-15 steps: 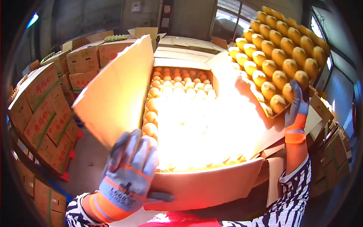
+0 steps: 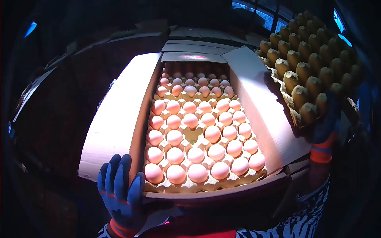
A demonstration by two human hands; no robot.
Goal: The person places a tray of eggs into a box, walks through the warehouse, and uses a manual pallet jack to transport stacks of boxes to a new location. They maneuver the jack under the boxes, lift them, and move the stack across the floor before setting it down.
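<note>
Cardboard box [image 2: 119, 123]: glare gone, eggs [image 2: 195, 155] now distinct; left hand [image 2: 124, 194], fingers spread, at its left; right hand [image 2: 326, 126] grips tray [image 2: 304, 73], at its right.

- The glare over the eggs [image 2: 174, 137] clears, baring their rows and one vacant cup [image 2: 192, 136].
- The background [image 2: 59, 119] drops from bright to nearly black.
- The left flap [image 2: 123, 107] leans lower and farther outward.
- The left hand's [image 2: 123, 194] fingers are more spread.
- The tray [image 2: 305, 59] and right hand [image 2: 327, 125] sit farther right.
</note>
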